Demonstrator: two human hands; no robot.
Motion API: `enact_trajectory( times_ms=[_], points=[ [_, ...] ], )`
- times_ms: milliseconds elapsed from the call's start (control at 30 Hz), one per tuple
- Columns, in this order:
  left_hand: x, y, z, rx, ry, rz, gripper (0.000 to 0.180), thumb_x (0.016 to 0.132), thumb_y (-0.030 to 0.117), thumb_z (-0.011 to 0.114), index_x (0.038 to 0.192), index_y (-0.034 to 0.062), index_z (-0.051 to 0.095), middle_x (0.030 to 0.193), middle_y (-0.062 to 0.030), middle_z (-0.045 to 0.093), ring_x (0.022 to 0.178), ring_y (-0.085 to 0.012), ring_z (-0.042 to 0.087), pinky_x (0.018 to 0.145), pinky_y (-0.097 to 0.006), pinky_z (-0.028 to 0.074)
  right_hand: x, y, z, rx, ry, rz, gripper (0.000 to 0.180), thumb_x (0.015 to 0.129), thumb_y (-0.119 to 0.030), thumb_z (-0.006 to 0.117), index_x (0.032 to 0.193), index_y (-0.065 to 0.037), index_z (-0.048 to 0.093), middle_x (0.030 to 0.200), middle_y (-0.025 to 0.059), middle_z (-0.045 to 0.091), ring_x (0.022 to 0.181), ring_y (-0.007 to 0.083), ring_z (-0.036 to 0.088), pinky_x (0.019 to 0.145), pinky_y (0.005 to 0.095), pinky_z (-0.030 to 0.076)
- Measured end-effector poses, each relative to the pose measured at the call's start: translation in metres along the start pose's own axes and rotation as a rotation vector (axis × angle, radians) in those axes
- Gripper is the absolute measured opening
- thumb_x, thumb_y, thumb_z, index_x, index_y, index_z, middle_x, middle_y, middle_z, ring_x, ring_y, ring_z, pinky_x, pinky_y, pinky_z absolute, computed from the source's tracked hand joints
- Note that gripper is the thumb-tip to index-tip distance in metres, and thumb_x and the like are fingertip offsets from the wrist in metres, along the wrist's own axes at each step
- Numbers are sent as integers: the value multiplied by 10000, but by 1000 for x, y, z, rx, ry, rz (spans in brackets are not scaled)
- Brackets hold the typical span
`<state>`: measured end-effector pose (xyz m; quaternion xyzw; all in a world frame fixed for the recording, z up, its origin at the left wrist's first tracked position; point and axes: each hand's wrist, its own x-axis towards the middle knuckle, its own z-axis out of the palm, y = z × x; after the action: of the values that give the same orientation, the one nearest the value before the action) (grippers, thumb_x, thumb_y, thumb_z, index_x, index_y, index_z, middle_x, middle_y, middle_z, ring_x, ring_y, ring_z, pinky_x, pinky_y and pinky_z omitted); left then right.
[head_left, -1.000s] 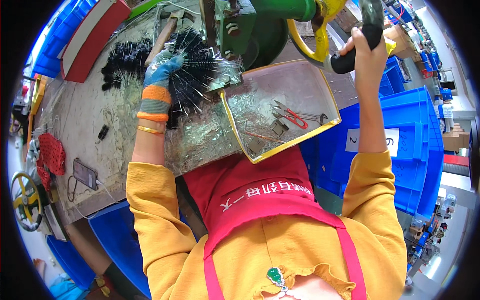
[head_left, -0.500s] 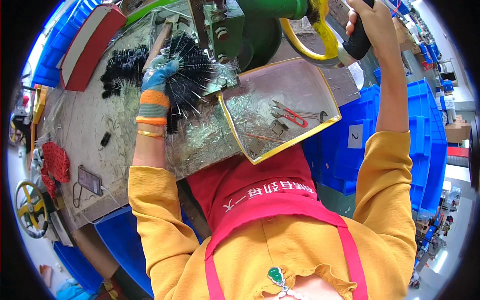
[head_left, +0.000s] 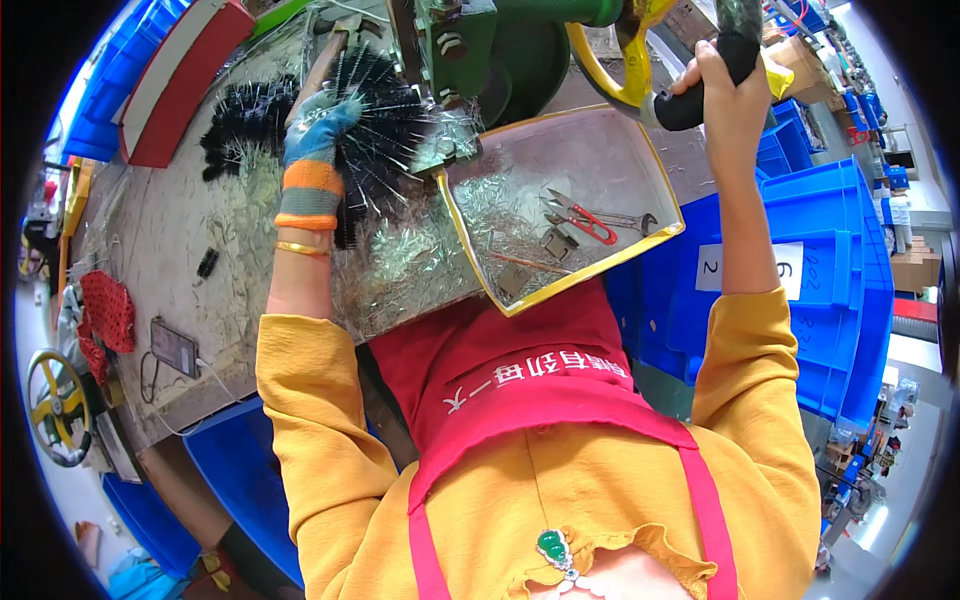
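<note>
Cluttered grey worktable [head_left: 170, 240], strewn with shiny metal shavings and ringed by blue plastic crates [head_left: 820, 260], with a green press machine [head_left: 500, 50] standing at its far edge. Left hand [head_left: 318, 125], in a blue knit glove with an orange cuff, closed around a bundle of black bristly wire brushes [head_left: 385, 120], held right against the base of the green press machine. Right hand [head_left: 725, 85], bare, raised high and wrapped tight around the black handle [head_left: 715, 60] of the lever, beside the yellow ring of the wheel [head_left: 610, 70]. Just below the machine, a shallow metal tray with a yellow rim [head_left: 570, 285], tilted toward the lap, holding red-handled scissors [head_left: 580, 215], a small spanner [head_left: 630, 220] and loose metal scraps. More black brushes [head_left: 245, 125] heaped on the table left of the gloved hand. Red-and-white flat box [head_left: 175, 85] at the far left corner, a dark phone [head_left: 172, 347] with a cable near the table's near edge, and a red patterned cloth [head_left: 105, 310] beside it. Yellow sleeves and a red apron filling the lower part of the view.
</note>
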<state>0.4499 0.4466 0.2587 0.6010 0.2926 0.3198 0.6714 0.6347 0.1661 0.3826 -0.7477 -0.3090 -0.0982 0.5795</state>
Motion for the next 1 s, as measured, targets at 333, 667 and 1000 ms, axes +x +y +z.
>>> enact_trajectory(
  times_ms=[333,667,1000],
  points=[
    [5,-14,1,36,181,58,419,623,12,682,1003,-11,506,811,-37,568,718,-122,526,718,-219,410,41,-55,-5,-132,-68,190,148,746,-124,514,702,10,469,493,51,470,377,151,481,354,257,406],
    [0,-1,6,102,234,35,440,600,35,713,984,-3,501,788,-35,561,721,-122,525,711,-222,414,35,-25,-1,-56,-83,55,130,749,-122,510,725,2,481,519,52,501,424,128,500,435,236,416],
    [1,-8,18,-30,352,151,355,549,-19,706,847,2,515,698,-16,528,588,-94,497,583,-209,434,-7,8,-2,-46,-34,-49,134,776,-123,503,778,7,470,564,71,560,513,121,543,563,236,453]
  ],
)
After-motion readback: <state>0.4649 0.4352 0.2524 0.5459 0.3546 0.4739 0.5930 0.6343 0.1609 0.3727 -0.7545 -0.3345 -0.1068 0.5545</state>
